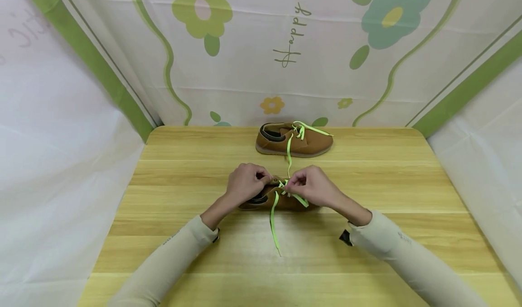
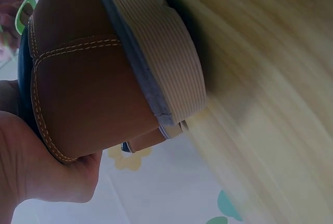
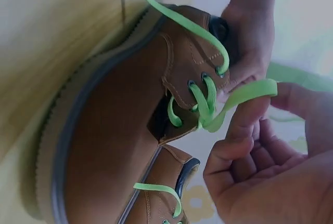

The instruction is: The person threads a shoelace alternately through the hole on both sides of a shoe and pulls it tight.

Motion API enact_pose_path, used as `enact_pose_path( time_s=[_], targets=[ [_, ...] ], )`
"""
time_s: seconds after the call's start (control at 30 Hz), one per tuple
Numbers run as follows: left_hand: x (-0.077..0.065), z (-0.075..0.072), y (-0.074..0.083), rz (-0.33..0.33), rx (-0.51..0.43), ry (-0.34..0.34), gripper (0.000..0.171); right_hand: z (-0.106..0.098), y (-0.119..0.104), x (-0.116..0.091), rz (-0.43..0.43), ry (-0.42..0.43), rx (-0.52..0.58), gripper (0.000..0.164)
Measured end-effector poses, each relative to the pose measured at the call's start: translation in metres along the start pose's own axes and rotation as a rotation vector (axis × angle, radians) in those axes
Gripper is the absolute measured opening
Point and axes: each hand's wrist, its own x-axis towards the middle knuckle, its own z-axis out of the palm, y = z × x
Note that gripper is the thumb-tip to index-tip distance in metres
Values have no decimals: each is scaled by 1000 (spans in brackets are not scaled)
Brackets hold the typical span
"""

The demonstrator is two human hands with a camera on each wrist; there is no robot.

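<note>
A brown shoe (image 1: 303,203) with bright green laces lies across the table in front of me, toe to the right. My left hand (image 1: 244,182) grips it by the upper edge near the eyelets. In the left wrist view that hand (image 2: 52,174) is against the collar of the shoe (image 2: 88,99). Between thumb and index finger my right hand (image 1: 314,185) pinches a green shoelace (image 3: 255,91), drawn up from the eyelets in the right wrist view. The other lace end (image 1: 274,225) trails over the near side onto the table.
Behind stands a second brown shoe (image 1: 318,141), also with green laces, near the table's back edge. The wooden table (image 1: 183,261) meets a white flower-patterned cloth (image 1: 244,71) at the back. White cloth walls (image 1: 49,162) rise at both sides.
</note>
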Motion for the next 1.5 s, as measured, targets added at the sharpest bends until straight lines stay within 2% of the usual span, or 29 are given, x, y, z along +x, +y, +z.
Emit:
enact_pose_path(
  time_s=[0.3,0.57,0.77,1.0,1.23,1.4,1.5],
  targets=[
    [0,0,0,2,1,3,13,-1,-1,17,95,-32,-47,15],
    [-1,0,-1,7,2,5,13,4,0,25,121,-39,-93,17],
    [-2,0,-2,32,2,5,15,5,2,28,130,-11,-102,16],
    [-3,0,-3,27,1,9,13,13,1,29,76,68,-180,17],
    [-3,0,-4,25,-2,5,11,20,4,29,-1,187,-362,18],
    [-5,0,-5,63,-33,13,8,22,8,31,-26,227,-400,21],
    [-7,0,-6,101,-39,26,5,22,12,32,-74,239,-402,21]
  ],
)
